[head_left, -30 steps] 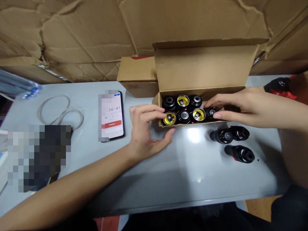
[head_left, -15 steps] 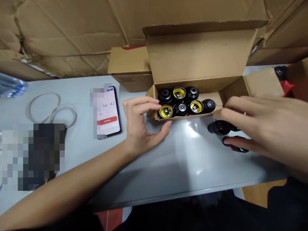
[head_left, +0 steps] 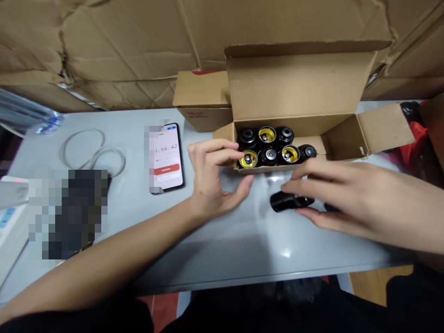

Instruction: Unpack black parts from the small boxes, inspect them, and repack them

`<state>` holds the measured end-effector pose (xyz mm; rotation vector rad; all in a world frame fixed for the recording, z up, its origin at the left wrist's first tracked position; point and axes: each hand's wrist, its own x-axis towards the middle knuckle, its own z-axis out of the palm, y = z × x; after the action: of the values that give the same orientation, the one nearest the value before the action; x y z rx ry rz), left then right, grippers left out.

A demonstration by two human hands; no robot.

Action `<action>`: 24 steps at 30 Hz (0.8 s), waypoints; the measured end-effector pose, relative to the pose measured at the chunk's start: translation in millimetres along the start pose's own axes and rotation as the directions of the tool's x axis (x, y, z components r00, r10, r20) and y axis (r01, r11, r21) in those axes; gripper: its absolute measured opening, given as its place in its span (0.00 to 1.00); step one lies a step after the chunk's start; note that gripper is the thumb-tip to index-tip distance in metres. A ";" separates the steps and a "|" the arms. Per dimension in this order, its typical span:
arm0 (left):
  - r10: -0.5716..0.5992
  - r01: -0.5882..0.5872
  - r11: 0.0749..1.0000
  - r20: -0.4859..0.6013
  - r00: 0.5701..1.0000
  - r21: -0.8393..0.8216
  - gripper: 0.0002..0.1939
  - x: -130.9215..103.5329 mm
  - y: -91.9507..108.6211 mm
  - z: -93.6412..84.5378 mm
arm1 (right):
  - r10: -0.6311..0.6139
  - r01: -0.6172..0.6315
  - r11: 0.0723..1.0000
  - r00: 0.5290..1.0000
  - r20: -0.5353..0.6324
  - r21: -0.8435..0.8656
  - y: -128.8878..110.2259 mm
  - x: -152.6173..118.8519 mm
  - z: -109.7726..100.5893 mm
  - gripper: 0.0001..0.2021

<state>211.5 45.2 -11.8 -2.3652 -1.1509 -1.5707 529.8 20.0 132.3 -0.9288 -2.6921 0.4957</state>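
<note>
Black canister (head_left: 286, 201): at 6 o'clock of the box (head_left: 301, 88), right hand (head_left: 357, 199) closed around it. Left hand (head_left: 211, 185) loosely open, holding nothing, at box's 9 o'clock end. Seven canisters (head_left: 268, 157) inside; box appears part-filled, floor showing toward 3 o'clock.

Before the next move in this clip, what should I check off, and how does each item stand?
1. Right hand has a grip on the black canister: ok, thumb and fingers on either side.
2. Black canister lifted off the table: cannot tell.
3. Lid of the open box out of the way: ok, raised at the back.
4. Right flap out of the way: ok, folded outward.
5. Left hand steadying the open box: cannot tell; fingers at its left end, contact unclear.
6. Phone apart from both hands: ok.
</note>
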 end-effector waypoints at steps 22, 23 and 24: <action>0.117 -0.115 0.990 0.023 0.993 -0.082 0.30 -5.2 2.9 -2.7 | 0.138 -0.095 0.968 0.975 -0.175 0.234 -0.6 16.5 16.4 0.15; 0.110 -0.108 0.992 0.032 0.993 -0.072 0.32 -4.7 3.1 -2.8 | 0.136 -0.096 0.977 0.969 -0.205 0.192 2.6 12.0 12.7 0.17; 0.100 -0.098 0.993 0.041 0.994 -0.064 0.32 -4.6 3.1 -2.9 | 0.140 -0.101 0.979 0.965 -0.220 0.179 7.4 7.7 8.6 0.19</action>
<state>210.3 39.2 -13.1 -2.4666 -0.9891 -1.5520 525.0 28.2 122.5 -1.0382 -2.3567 0.5874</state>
